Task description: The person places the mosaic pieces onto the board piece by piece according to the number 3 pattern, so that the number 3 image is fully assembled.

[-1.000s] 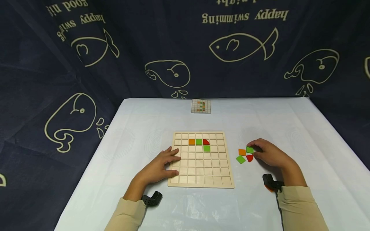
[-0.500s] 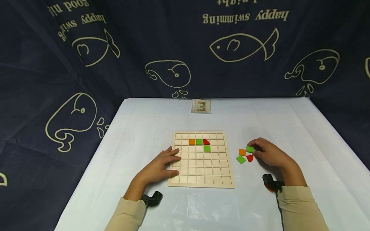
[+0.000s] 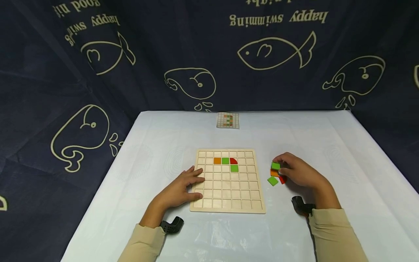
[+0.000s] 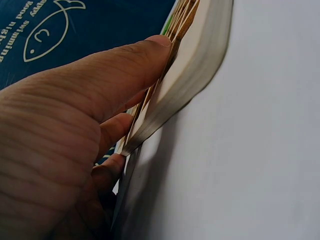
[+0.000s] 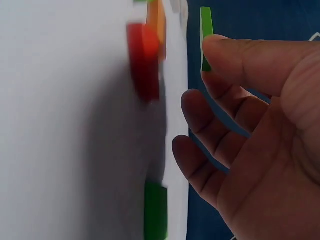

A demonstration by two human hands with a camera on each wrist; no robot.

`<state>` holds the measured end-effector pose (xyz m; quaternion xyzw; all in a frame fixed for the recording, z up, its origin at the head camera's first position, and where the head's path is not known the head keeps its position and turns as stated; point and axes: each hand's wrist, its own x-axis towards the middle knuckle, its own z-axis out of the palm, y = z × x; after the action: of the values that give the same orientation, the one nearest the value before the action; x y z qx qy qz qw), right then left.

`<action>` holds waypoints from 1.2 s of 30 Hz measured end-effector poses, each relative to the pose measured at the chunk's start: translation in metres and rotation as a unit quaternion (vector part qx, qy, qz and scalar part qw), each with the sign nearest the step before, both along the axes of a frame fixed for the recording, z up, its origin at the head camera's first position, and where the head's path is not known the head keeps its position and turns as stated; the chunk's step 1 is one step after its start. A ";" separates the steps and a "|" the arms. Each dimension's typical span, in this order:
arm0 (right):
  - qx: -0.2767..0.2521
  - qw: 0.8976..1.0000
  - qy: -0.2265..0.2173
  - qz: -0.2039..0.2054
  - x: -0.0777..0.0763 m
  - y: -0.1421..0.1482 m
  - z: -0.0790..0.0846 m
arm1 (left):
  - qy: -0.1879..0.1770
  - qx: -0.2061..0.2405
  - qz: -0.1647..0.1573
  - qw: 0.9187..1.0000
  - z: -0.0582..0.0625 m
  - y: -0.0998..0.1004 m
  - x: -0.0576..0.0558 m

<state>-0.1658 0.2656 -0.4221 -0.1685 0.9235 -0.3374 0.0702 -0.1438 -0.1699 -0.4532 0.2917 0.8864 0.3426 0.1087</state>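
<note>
The right hand (image 3: 300,174) pinches a green tile (image 3: 275,166) between thumb and finger, just off the board's right side; its two lowest fingers stand apart from that tile, which hangs above the table in the right wrist view. The fingers of the left hand (image 3: 178,188) are spread and rest on the left edge of the board (image 3: 226,184), the thumb nearest its near corner. Right of the board, below the pinched tile, lie an orange tile (image 3: 274,173), a red quarter-round (image 3: 282,179) partly hidden by the thumb, and a loose green tile (image 3: 272,181) set askew; a green block (image 5: 156,212) also shows at the bottom of the right wrist view, and I cannot match it to one in the head view. On the board, the second row from its far edge bears an orange square (image 3: 217,161), a green square (image 3: 225,161) and a red piece (image 3: 233,161) side by side; a lower green square (image 3: 234,168) sits in the cell on the near side of the red piece. Beyond the board, at the far edge of the white table (image 3: 294,127), lies a card (image 3: 227,120) printed with a coloured grid; behind hangs a dark cloth (image 3: 275,87) with fish and whales.
</note>
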 end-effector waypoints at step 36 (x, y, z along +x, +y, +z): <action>-0.043 0.990 -0.011 0.137 -0.015 -0.123 0.002 | -0.001 0.004 -0.007 1.000 -0.001 -0.001 0.000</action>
<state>-0.1809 0.1427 -0.4199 -0.2926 0.8756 -0.3657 0.1182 -0.1435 -0.1714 -0.4537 0.2977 0.8830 0.3455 0.1107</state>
